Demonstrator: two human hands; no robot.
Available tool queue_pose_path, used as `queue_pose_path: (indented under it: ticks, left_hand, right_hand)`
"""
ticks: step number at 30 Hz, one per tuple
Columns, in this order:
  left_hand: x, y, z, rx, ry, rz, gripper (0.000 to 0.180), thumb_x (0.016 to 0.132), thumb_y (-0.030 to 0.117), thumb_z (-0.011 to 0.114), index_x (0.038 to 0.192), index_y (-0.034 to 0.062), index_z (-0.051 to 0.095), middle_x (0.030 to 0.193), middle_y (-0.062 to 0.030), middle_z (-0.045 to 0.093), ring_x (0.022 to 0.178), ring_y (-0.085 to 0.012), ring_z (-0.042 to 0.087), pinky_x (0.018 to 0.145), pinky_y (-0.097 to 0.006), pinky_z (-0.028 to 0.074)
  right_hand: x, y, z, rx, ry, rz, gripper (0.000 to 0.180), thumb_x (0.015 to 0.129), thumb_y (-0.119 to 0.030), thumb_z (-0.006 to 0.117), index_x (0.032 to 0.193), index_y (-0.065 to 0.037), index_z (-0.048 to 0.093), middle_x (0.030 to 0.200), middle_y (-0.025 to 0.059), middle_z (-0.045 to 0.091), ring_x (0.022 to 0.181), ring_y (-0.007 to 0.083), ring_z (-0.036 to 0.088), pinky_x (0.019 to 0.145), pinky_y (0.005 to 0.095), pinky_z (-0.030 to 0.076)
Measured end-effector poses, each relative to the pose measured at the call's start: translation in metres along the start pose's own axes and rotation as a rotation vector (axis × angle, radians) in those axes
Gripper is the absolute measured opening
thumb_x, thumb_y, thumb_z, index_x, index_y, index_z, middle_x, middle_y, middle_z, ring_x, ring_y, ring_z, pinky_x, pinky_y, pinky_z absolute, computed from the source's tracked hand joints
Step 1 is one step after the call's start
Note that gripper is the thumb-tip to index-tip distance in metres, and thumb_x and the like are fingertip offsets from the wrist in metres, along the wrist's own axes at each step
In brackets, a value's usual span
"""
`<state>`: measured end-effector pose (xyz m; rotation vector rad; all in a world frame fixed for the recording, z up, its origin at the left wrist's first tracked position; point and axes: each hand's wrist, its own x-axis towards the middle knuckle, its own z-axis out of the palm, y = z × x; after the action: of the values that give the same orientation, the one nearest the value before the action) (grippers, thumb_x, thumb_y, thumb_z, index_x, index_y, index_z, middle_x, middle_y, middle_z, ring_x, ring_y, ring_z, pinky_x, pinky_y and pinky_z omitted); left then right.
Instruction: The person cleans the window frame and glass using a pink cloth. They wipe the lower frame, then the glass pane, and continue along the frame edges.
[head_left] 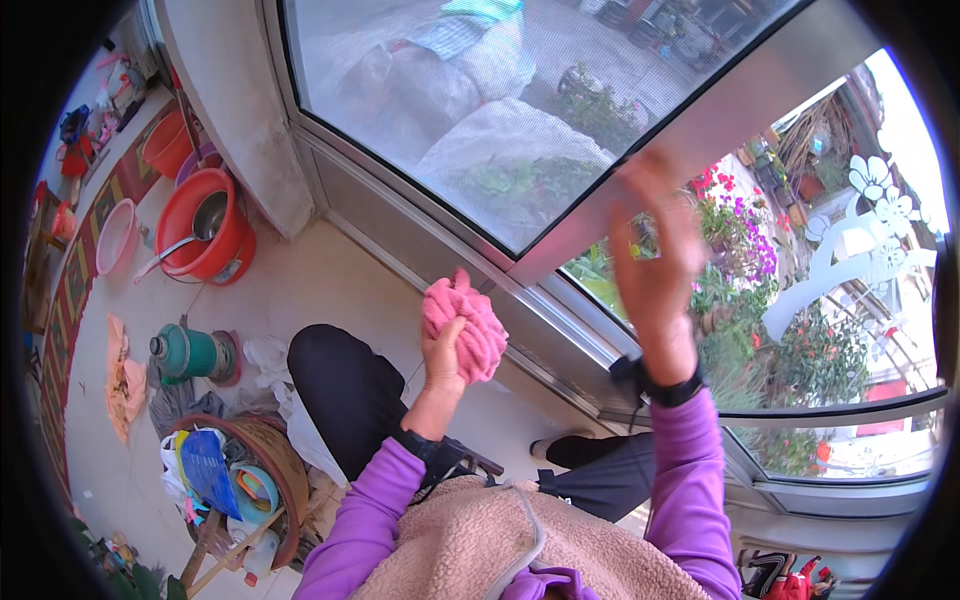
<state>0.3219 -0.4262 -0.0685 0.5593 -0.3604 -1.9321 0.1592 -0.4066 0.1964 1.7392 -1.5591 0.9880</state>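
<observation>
A crumpled pink cloth (478, 328) is bunched in my left hand (442, 360), with the thumb pressed over its near side. The cloth is held in front of the low metal sill of a sliding glass door (450, 130). My right hand (657, 260) is raised in front of the door's metal upright (690, 100), its fingers apart and smeared by motion. Nothing shows in that hand, and whether it touches the frame I cannot tell. Both forearms are in purple sleeves with dark bands at the wrists.
On the left stand a red bucket (240, 250) with a metal ladle (210, 216), a pink basin (117, 236) and a green metal device (185, 352). A round brown container (290, 450) full of odds and ends is near my knee. Flowering plants (740, 240) grow beyond the glass.
</observation>
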Motion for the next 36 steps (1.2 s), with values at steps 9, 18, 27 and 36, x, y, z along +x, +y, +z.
queue_pose_path:
  ticks: [9, 18, 27, 36]
  left_hand:
    - [0.050, -0.122, 0.050, 0.526, 0.366, 0.506, 0.058, 0.084, 0.007, 0.062, 0.138, -0.0016, 0.041, 0.137, -0.0178, 0.045, 0.130, -0.0289, 0.043, 0.115, -0.039, 0.027]
    - [0.163, -0.012, 0.032, 0.471, 0.492, 0.555, 0.048, 0.090, 0.010, 0.057, 0.136, -0.0011, 0.048, 0.132, -0.0129, 0.056, 0.122, -0.0228, 0.054, 0.105, -0.035, 0.040]
    - [0.360, 0.161, -0.045, 0.458, 0.534, 0.767, 0.024, 0.084, 0.012, 0.060, 0.106, 0.0032, 0.063, 0.099, -0.0055, 0.065, 0.089, -0.0169, 0.063, 0.085, -0.032, 0.050]
    - [0.446, 0.213, -0.131, -0.093, 0.155, 0.496, 0.040, 0.098, 0.038, 0.049, 0.120, 0.0066, 0.059, 0.106, -0.0083, 0.066, 0.095, -0.0217, 0.066, 0.082, -0.035, 0.054]
  right_hand:
    - [0.074, 0.027, 0.006, -0.638, 0.164, -0.328, 0.031, 0.086, -0.018, 0.064, 0.116, -0.023, 0.073, 0.146, 0.0102, 0.049, 0.136, 0.0372, 0.037, 0.111, 0.0524, 0.025]
    - [0.070, 0.039, 0.010, -0.666, 0.144, -0.353, 0.037, 0.084, -0.009, 0.056, 0.117, -0.013, 0.074, 0.150, 0.0175, 0.044, 0.143, 0.0405, 0.027, 0.115, 0.0493, 0.024]
    - [0.074, 0.045, 0.010, -0.791, 0.117, -0.477, 0.036, 0.100, -0.022, 0.048, 0.124, -0.003, 0.068, 0.151, 0.0210, 0.041, 0.145, 0.0396, 0.025, 0.114, 0.0535, 0.025]
    - [0.074, 0.046, 0.005, -0.922, 0.054, -0.540, 0.038, 0.101, -0.022, 0.046, 0.126, 0.000, 0.065, 0.152, 0.0185, 0.041, 0.145, 0.0366, 0.028, 0.117, 0.0575, 0.023]
